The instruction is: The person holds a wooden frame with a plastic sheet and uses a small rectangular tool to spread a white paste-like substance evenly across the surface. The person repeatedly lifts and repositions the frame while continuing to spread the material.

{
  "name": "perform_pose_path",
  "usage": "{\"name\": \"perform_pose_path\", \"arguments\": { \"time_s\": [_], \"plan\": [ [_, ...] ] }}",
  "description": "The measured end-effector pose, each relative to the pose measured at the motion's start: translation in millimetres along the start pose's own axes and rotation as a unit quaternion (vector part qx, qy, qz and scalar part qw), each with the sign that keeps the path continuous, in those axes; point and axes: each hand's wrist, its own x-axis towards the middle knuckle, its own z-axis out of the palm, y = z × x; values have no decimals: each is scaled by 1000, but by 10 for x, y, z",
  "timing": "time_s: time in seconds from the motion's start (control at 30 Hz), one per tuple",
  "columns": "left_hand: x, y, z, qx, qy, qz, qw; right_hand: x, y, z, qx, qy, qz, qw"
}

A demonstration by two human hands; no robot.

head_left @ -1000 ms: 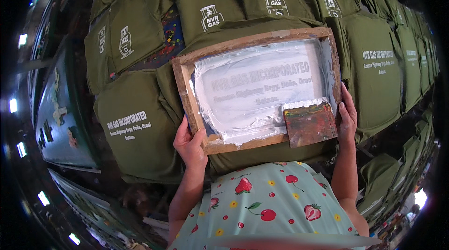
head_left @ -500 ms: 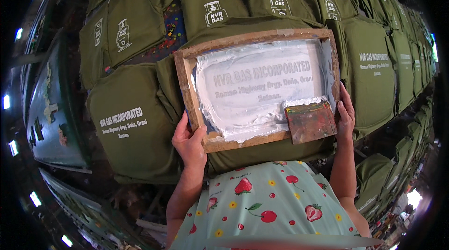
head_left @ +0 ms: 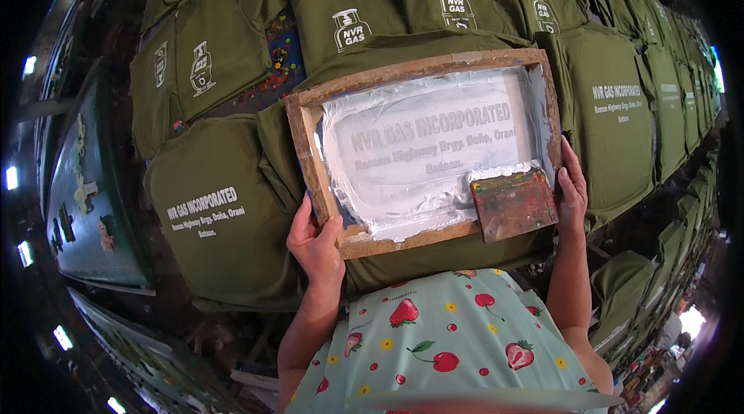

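My left hand (head_left: 316,240) grips the lower left side of a wooden screen-printing frame (head_left: 313,157), and my right hand (head_left: 570,193) grips its right side, fingers round the wood. The mesh (head_left: 422,108) inside is spread with white ink, thicker along the edges, with faint lettering showing through. A stained squeegee (head_left: 513,205) with white ink along its blade edge lies over the frame's lower right. The frame is over an olive-green shirt (head_left: 395,274) laid flat, most of which it hides.
Rows of olive shirts with white prints (head_left: 217,251) surround the frame on the left, beyond it and to the right. A paint-speckled board (head_left: 275,54) shows between shirts. A dark green panel (head_left: 97,220) stands at far left. My strawberry-patterned apron (head_left: 446,336) fills the bottom.
The view has shifted a little, moving the shirts at the sides slightly leftward in the picture. Both hands still hold the frame in nearly the same place.
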Motion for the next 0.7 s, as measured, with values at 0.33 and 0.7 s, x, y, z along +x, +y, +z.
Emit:
{"name": "perform_pose_path", "arguments": {
  "time_s": [0.33, 0.7],
  "plan": [
    [7, -11, 29, -15, 7, 0, 1000, 1, 61, -20, -28, 36, 24, 999],
    [18, 52, 56, -5, 13, -6, 1000, 41, 36, 38, 62, 16, 22, 998]
  ]
}}
